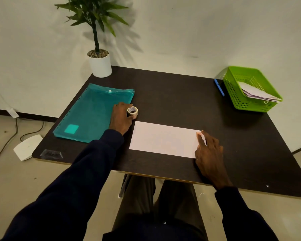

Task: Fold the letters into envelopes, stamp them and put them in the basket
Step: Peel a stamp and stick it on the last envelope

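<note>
A white envelope (163, 140) lies flat on the dark table (172, 94) near the front edge. My right hand (208, 150) rests at its right end, with a fingertip pressing the top right corner where a small stamp shows. Just left of the envelope's far corner, my left hand (121, 117) grips a small roll of stamps (132, 111) that stands on the table. The green basket (247, 101) sits at the far right and holds several envelopes (257, 93).
A teal plastic folder (90, 113) lies at the left of the table. A potted plant (99, 63) stands at the far left corner. A blue pen (219, 87) lies beside the basket. On the floor to the left are cables and a white device (27, 146).
</note>
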